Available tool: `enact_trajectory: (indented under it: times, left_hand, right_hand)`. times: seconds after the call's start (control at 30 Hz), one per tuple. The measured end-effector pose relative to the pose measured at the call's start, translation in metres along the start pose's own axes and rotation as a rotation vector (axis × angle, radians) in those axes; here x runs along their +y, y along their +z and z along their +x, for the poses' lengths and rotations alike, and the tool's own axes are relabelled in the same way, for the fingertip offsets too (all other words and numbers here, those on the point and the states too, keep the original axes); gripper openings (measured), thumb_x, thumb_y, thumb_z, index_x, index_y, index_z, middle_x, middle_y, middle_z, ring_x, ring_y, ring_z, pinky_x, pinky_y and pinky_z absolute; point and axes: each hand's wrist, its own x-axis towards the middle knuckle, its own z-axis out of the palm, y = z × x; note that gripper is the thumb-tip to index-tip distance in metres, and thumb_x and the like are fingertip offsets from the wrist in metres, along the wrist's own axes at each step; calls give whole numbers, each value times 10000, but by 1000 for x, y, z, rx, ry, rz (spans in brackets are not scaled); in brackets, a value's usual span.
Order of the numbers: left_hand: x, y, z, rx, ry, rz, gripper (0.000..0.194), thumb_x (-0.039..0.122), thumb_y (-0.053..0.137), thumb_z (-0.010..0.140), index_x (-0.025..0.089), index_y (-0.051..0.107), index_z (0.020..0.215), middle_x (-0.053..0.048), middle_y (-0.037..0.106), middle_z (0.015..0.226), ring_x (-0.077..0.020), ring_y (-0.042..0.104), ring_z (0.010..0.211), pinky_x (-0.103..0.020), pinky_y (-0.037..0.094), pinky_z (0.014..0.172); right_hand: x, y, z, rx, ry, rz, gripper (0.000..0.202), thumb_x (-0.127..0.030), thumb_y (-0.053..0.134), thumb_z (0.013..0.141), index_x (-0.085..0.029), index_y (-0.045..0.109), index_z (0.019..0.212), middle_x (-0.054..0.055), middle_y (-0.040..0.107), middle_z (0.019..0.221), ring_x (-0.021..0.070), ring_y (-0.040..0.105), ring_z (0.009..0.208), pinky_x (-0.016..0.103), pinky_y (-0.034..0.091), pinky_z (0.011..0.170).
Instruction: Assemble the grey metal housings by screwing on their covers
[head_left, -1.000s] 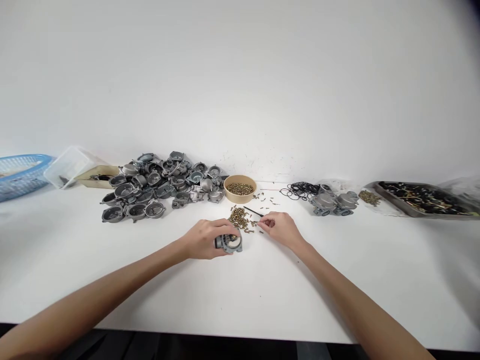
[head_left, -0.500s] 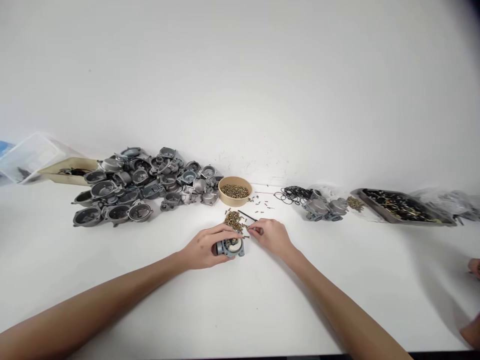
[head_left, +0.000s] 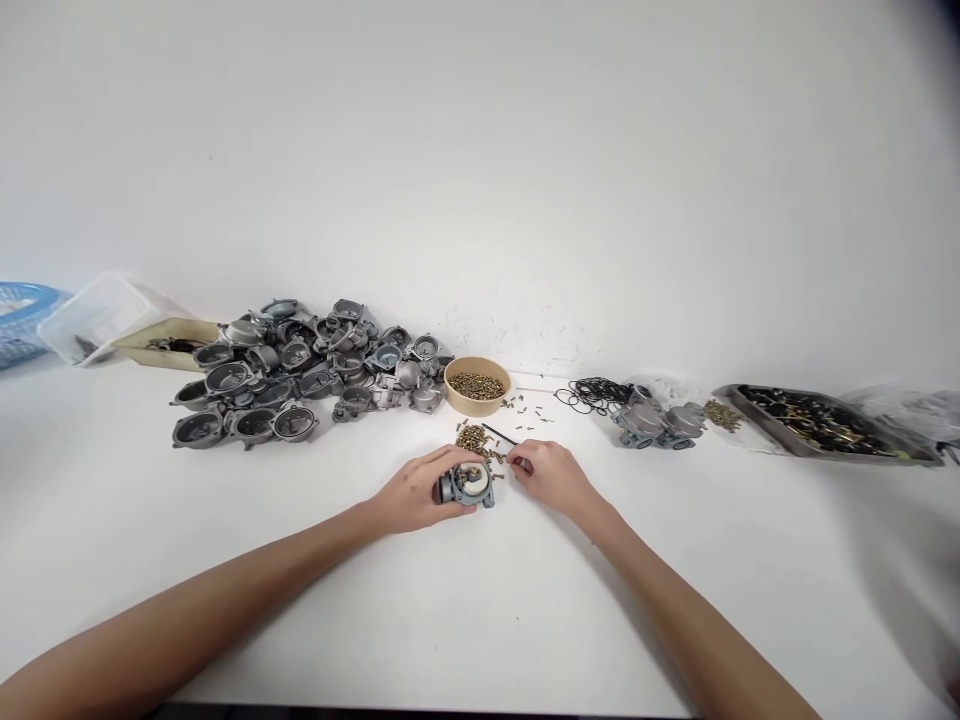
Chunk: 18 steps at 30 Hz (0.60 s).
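My left hand (head_left: pixel 424 487) is wrapped around a grey metal carburetor body (head_left: pixel 486 494), gripping it from the left. The open face of the body is turned up, showing a white curved float (head_left: pixel 477 481) and brass parts inside. Just right of it, my right hand (head_left: pixel 551 472) has its thumb and forefinger pinched together; a small piece may be between them, too small to make out. A thin dark screwdriver-like shaft (head_left: pixel 498 433) sticks out from that hand towards the upper left, its handle hidden. A heap of small brass jets (head_left: pixel 472 438) lies right behind the carburetor.
A round tan tub (head_left: pixel 477 406) of brass pieces stands behind the heap. Many carburetor bodies (head_left: pixel 255 425) are piled left. To the right are black rubber rings (head_left: pixel 592 393), carburetors (head_left: pixel 641 425) and a metal tray (head_left: pixel 780 428) of parts. A blue basket (head_left: pixel 26 325) sits far left.
My right hand's fingertips have drawn slightly right, away from the carburetor. The left hand has tilted the carburetor a little. The view has shifted slightly left, and the person's hand at the right edge is gone.
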Motion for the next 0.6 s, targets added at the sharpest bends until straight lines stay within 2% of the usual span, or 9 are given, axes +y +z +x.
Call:
enact_trajectory:
  times: [0.1,0.17,0.23,0.27,0.33,0.4,0.47,0.53,0.6]
  left_hand:
    - [-2,0,1,8,15,9,659,483,801,811,282,542,1382,-87,627,1338,-272,620,1205,-397,528,1030]
    - [-5,-7,4,42,73,4,644,521,781,812,260,566,1360,-109,624,1350,-287,606,1226,-386,564,954]
    - [-9,-25,10,148,109,17,457,485,649,920,238,605,1302,-122,640,1327,-273,605,1217,-349,587,841]
    - [-12,-37,14,235,86,56,363,438,559,976,228,621,1265,-123,653,1302,-259,612,1195,-338,585,812]
    - [-20,-69,17,381,-23,269,310,407,532,982,206,657,1182,-127,687,1221,-257,633,1117,-360,572,828]
    - [-31,-102,13,357,-175,523,309,412,530,963,206,686,1134,-118,702,1179,-278,623,1126,-412,537,926]
    - [-45,-130,2,296,-355,677,336,452,545,930,225,699,1123,-111,688,1235,-308,603,1174,-419,517,948]
    - [-60,-148,-11,188,-504,722,396,528,592,875,257,702,1143,-95,674,1288,-321,630,1136,-397,523,901]
    - [-73,-157,-21,106,-581,738,395,563,611,840,276,714,1092,-72,692,1271,-297,676,1022,-353,527,820]
  right_hand:
    - [13,-1,5,175,-10,181,197,-173,547,882,-231,735,887,29,748,933,175,679,792,285,530,741]
    - [25,-2,9,312,26,289,173,-260,550,903,-226,719,893,45,745,965,184,691,820,304,567,762]
    - [38,-4,10,378,60,349,175,-327,569,897,-226,712,901,55,742,1006,193,704,835,322,592,761]
    - [43,-5,10,387,70,368,176,-342,580,889,-226,712,900,56,741,1013,194,708,832,327,599,760]
    - [52,-7,7,399,81,399,167,-342,597,876,-226,717,893,55,739,1007,190,710,809,322,602,740]
    - [56,-10,3,426,78,416,157,-324,606,872,-227,726,903,51,731,1013,175,703,785,296,592,698]
    - [58,-12,1,460,69,418,161,-313,609,873,-226,733,928,52,719,1044,161,698,776,270,579,657]
    - [58,-13,0,480,66,414,172,-313,609,876,-224,738,948,56,708,1066,157,695,784,257,571,638]
    - [58,-13,0,482,71,413,184,-320,608,879,-221,743,955,60,702,1073,161,694,795,253,568,629]
